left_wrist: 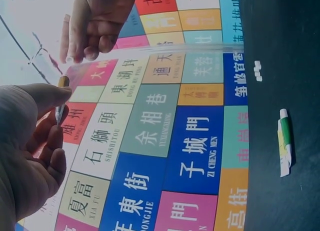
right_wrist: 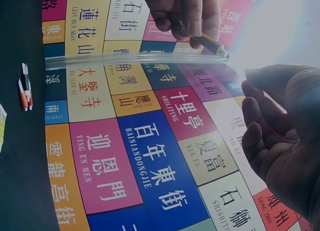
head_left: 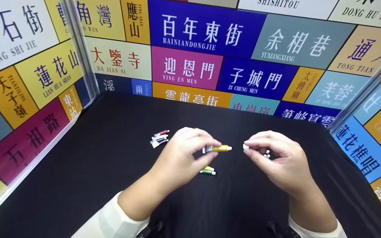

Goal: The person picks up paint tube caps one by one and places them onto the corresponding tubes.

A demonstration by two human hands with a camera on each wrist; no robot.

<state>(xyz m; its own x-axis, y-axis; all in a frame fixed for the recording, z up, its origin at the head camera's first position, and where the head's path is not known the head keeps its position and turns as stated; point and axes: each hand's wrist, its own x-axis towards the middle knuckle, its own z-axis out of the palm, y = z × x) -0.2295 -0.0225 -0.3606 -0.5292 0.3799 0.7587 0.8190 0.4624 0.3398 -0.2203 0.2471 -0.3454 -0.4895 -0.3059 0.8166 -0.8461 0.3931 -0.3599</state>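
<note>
In the head view my left hand (head_left: 184, 152) pinches a small ochre-yellow paint tube (head_left: 223, 148) between thumb and fingertips. The tube lies level, its white nozzle end toward the right. Across a short gap, my right hand (head_left: 278, 157) holds a tiny white cap (head_left: 245, 146) between thumb and index finger. The left wrist view shows the tube's ochre end (left_wrist: 63, 81) above the left fingers. In the right wrist view, the tube (right_wrist: 212, 44) hangs from the left hand, near the right fingertips.
On the black-covered table (head_left: 121, 185), a green tube (head_left: 207, 172) and a yellow tube lie below the left hand. A red tube (head_left: 161, 133) and dark-labelled tubes (head_left: 159, 141) lie to the left. Several small white caps (head_left: 267, 153) sit behind the right hand. Sign-covered panels surround the table.
</note>
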